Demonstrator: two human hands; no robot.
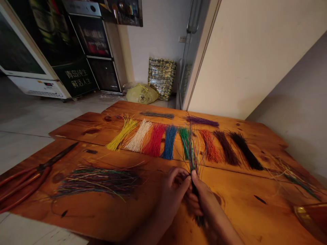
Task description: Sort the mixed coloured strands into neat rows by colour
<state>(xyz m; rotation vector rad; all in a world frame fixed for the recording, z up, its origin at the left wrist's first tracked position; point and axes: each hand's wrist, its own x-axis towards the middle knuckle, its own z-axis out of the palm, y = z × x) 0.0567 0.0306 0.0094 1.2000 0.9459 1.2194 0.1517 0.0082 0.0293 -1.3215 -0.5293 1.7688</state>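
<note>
My right hand [204, 195] is wrapped round a bundle of thin mixed-colour wires [192, 154], which stands up from the grip; its lower ends show below the fist. Against the left side of that bundle, my left hand [177, 183] has thumb and forefinger pinched together. What lies in the pinch is too small to make out. Just beyond the hands, sorted wires lie in a row: yellow [122, 132], white [139, 136], red [155, 139], blue [169, 142], green [183, 141], orange [209, 146], brown [226, 148] and black [245, 150].
A loose pile of mixed wires [99, 182] and red-handled scissors [38, 173] lie on the wooden table [237, 204] at left. Grey [157, 115] and purple wires [203, 120] are behind the row. Scattered strands [298, 180] lie at right. A yellow bag [141, 94] sits on the floor.
</note>
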